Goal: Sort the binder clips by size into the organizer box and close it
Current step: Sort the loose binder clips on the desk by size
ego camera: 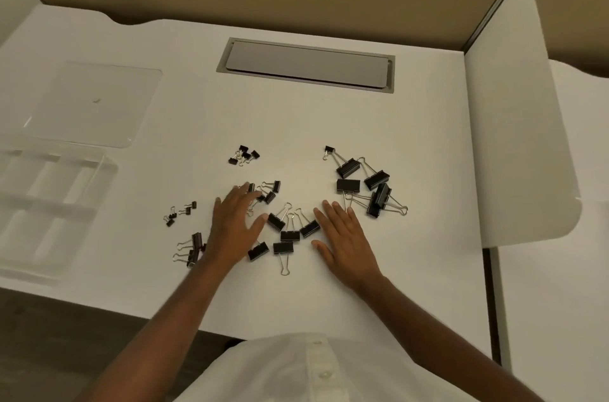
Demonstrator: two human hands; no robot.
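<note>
Black binder clips lie scattered on the white desk. Several large clips sit at the right, several medium clips lie between my hands, and tiny clips form a cluster farther back. More tiny clips and a pair of medium clips lie left of my left arm. My left hand lies flat, fingers straight, its fingertips over a few small clips. My right hand rests flat on the desk beside the medium clips, holding nothing. The clear organizer box stands open at the left edge.
The box's clear lid lies flat behind the compartments. A grey cable hatch is set into the desk at the back. A white divider panel stands on the right. The desk's front edge runs just under my forearms.
</note>
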